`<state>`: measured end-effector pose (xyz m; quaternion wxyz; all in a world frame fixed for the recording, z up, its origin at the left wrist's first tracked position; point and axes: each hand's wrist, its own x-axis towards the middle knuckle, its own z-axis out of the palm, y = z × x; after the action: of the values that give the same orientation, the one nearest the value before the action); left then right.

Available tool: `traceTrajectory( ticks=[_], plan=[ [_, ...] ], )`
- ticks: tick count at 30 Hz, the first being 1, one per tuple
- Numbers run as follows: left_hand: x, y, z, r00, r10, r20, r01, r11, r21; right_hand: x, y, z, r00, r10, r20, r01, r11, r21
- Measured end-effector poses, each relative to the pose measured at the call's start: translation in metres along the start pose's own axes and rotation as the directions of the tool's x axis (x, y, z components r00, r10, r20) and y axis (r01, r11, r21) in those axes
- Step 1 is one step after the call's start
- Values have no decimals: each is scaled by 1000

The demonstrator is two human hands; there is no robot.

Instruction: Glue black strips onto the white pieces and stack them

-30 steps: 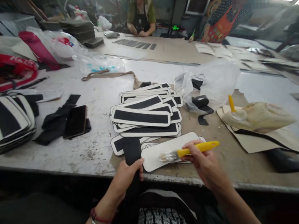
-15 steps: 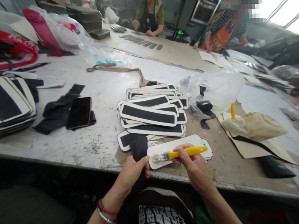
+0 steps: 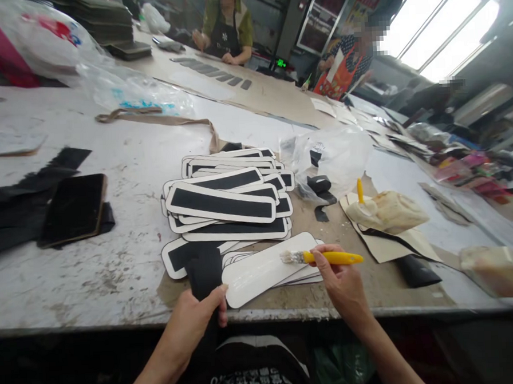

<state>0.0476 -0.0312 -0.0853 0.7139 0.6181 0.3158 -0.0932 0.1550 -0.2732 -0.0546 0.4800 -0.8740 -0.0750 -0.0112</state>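
My right hand is closed around the yellow handle of a paintbrush. Its bristles, coated in a whitish substance, touch the upper middle of a long white panel with rounded corners. At the panel's left end, my left hand is closed, with the thumb on the edge and the fingers curled below. A black fabric strip passes under that hand and hangs over the table edge. More white panels lie beneath the brushed one. Behind them is a pile of white panels with black centre strips.
To the left lies a phone on black fabric scraps. A clear plastic bag and a glue-stained container with a yellow handle sticking up are to the right. Two people work across the table.
The brush has moved from the panel's left end toward its upper middle, and my right hand has shifted right along the panel. The panel now lies at a steeper slant. The head view has turned right.
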Motion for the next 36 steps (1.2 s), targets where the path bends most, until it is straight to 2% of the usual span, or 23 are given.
traceTrajectory(
  ticks=[3, 6, 11, 19, 22, 25, 27, 30, 33, 36],
  plan=[
    [-1, 2, 0, 1000, -6, -15, 6, 1000, 30, 6, 10, -10, 999, -36, -23, 34, 997, -64],
    [0, 2, 0, 998, -40, -46, 42, 998, 48, 12, 16, -17, 991, -123, -60, 114, 984, -141],
    [0, 3, 3, 996, -55, -68, 58, 997, 47, 19, 17, -27, 945, -313, -94, 276, 918, -284],
    [-1, 6, 6, 991, -66, -114, 70, 997, 39, 26, 15, -44, 881, -469, -64, 411, 825, -389],
    [3, -1, 4, 992, -67, -106, 71, 997, 33, 23, 16, -38, 857, -515, -13, 471, 793, -387],
    [6, -6, 2, 995, -58, -85, 60, 998, 24, 10, 13, -18, 829, -558, 51, 538, 768, -347],
    [7, -8, 2, 996, -43, -73, 45, 999, 18, -4, 6, -2, 821, -562, 97, 565, 779, -270],
    [5, -6, 1, 997, -29, -68, 32, 999, 32, -19, -9, 10, 845, -516, 141, 528, 846, -71],
    [2, -2, 1, 997, -20, -73, 25, 997, 76, -16, -15, 3, 859, -508, 68, 510, 860, -23],
    [0, 2, 1, 998, -6, -55, 11, 996, 84, -5, -8, -7, 832, -555, -13, 544, 819, -183]
  ],
)
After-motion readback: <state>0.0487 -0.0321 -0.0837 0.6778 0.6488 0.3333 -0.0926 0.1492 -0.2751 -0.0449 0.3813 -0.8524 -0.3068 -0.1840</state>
